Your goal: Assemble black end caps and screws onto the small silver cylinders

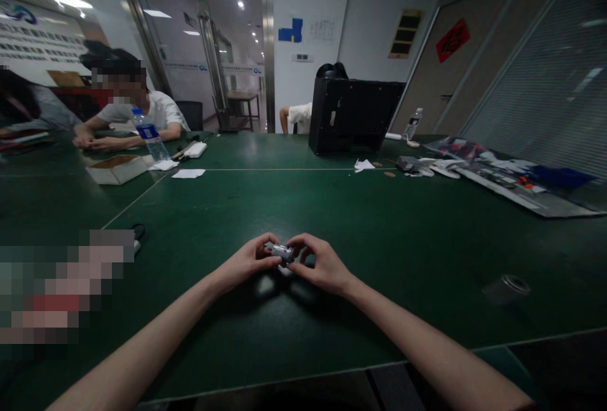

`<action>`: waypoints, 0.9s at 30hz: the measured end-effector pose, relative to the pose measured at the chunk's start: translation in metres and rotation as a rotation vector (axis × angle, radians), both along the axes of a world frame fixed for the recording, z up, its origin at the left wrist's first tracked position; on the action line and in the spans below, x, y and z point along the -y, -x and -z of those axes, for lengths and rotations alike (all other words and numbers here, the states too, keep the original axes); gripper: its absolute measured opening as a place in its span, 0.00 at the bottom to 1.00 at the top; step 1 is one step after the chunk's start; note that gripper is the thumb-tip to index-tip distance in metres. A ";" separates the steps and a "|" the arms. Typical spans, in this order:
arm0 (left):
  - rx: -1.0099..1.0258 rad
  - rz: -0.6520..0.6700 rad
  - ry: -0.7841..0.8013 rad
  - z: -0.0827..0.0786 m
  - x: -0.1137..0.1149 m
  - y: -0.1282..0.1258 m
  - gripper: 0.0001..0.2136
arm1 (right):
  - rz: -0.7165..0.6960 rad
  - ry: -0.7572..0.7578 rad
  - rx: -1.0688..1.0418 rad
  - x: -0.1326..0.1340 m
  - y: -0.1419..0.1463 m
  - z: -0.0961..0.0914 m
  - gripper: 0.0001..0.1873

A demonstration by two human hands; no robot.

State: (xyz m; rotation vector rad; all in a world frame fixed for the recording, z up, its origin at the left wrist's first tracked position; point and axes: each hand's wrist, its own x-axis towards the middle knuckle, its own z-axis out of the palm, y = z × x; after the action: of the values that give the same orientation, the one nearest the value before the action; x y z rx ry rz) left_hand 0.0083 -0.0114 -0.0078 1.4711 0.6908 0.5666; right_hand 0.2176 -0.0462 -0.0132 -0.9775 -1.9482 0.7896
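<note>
Between my two hands is a small silvery metal cylinder (pixel 282 253), held just above the green table. My left hand (pixel 253 256) has its thumb and fingers closed round the left end. At the right end, the curled thumb and fingers of my right hand (pixel 317 262) grip the same piece. Fingertips cover both ends, so its exact kind cannot be made out. Farther right, a larger grey metal cylinder (pixel 507 289) lies on the table, blurred, with a round opening showing at one end.
Across the green table (pixel 265 202) stand a black box (pixel 355 114), a water bottle (pixel 150 134) and a shallow carton (pixel 118 169). A tray of loose parts (pixel 507 186) lies at the right. A person in a white shirt (pixel 164 110) sits at the far left.
</note>
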 end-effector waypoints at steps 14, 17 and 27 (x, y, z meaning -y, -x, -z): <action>-0.073 -0.039 -0.071 -0.002 0.000 0.001 0.11 | 0.000 0.005 0.023 0.003 0.000 -0.004 0.15; -0.069 -0.025 -0.070 -0.005 0.001 0.002 0.10 | -0.003 -0.006 0.038 0.002 -0.001 -0.002 0.15; -0.115 -0.038 -0.157 -0.004 0.002 -0.002 0.12 | 0.019 0.001 0.107 -0.002 -0.001 0.008 0.17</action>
State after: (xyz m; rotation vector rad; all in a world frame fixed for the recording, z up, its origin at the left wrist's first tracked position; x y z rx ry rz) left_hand 0.0100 -0.0129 -0.0035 1.6498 0.7797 0.5787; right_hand 0.2187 -0.0440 -0.0211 -1.0567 -2.0268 0.7407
